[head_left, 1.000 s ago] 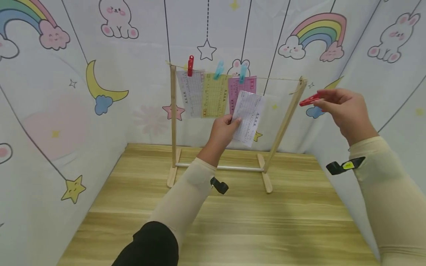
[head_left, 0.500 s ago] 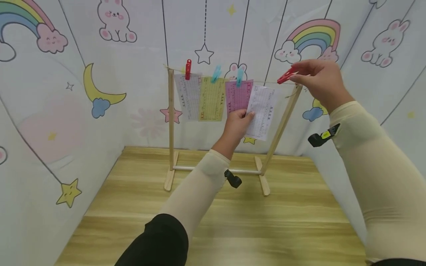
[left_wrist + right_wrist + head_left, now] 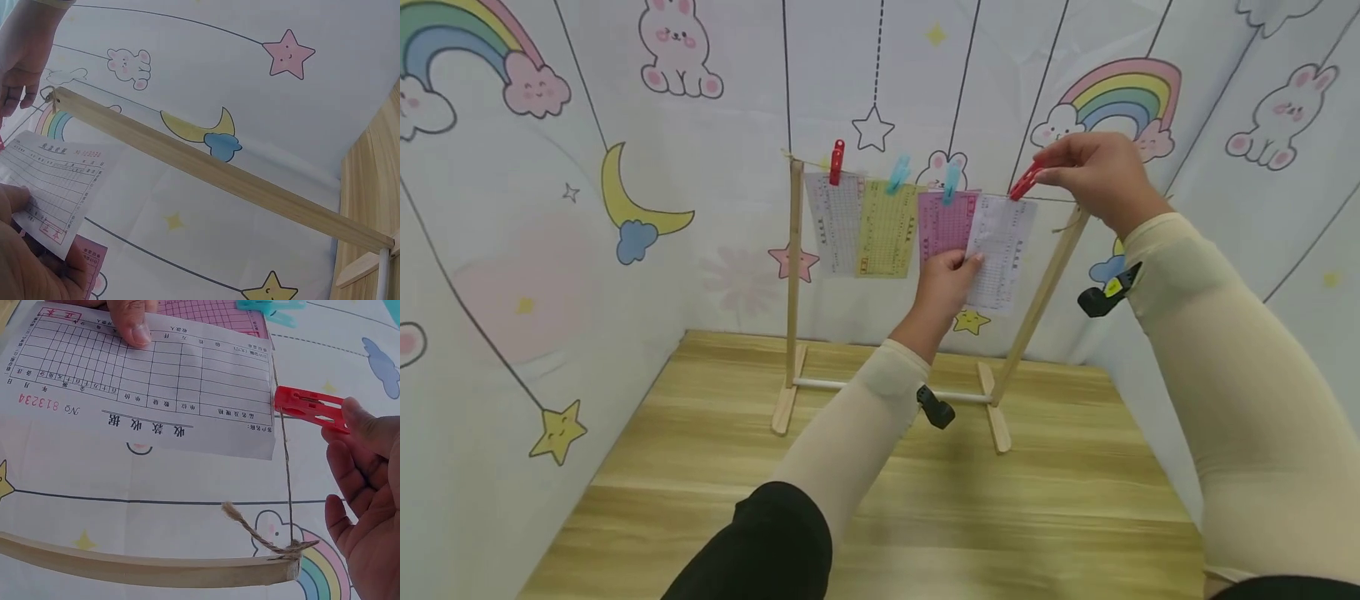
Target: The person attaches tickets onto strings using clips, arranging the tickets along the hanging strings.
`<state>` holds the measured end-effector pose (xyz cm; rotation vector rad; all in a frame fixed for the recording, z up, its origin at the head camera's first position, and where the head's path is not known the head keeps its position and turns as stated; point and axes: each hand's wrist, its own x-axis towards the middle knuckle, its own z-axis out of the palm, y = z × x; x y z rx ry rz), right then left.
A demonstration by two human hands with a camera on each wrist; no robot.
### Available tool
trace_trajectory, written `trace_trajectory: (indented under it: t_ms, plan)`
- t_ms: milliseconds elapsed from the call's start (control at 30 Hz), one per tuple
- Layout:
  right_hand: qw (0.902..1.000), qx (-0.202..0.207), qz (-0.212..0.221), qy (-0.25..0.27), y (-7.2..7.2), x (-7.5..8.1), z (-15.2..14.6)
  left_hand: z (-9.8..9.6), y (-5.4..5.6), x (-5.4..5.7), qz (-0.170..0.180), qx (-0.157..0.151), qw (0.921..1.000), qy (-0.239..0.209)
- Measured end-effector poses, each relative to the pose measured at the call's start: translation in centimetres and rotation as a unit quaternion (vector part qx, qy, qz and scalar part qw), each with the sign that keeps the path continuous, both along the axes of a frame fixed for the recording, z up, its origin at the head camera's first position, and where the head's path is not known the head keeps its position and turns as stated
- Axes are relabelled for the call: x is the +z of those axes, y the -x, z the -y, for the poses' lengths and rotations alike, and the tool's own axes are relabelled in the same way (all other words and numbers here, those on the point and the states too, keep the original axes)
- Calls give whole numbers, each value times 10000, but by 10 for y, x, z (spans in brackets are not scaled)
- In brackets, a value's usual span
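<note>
My left hand (image 3: 946, 287) pinches a white printed receipt slip (image 3: 1000, 250) by its left edge, thumb on the front. The slip's top edge lies right at the string (image 3: 285, 462). Between thumb and fingers, my right hand (image 3: 1093, 179) pinches a red clothespin (image 3: 312, 407), whose tip is at the string and the slip's top edge. To the left, a pink slip (image 3: 943, 221), a yellow slip (image 3: 886, 233) and a pale slip (image 3: 838, 221) hang from the string. Light blue clothespins (image 3: 951, 183) hold the pink and yellow ones; another red clothespin (image 3: 837, 162) holds the pale one.
A wooden stand carries the string between a left post (image 3: 795, 275) and a leaning right post (image 3: 1039, 308). A white rod (image 3: 827, 384) joins its feet on the wood-grain table (image 3: 1037, 508). Behind hangs a cartoon-printed cloth (image 3: 730, 192).
My left hand has moved right and brought the white slip up to the string, beside the pink one. My right hand has come left with the red clothespin to the slip's top edge.
</note>
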<state>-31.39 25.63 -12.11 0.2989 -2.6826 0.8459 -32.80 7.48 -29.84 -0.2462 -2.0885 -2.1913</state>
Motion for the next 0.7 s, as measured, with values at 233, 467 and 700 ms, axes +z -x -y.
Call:
trace_trajectory:
  t_ms: [233,467,700]
  plan:
    - [9997,5,-188,-123,2,4,5,-2,1,5,-30,-39,9999,92]
    - [9997,189,-135,-64,4,4,7,-3,1,5,50,-28,9999,146]
    - [9996,231,-58,-168,10,0,9,-3,-1,1,164,-107,9998,52]
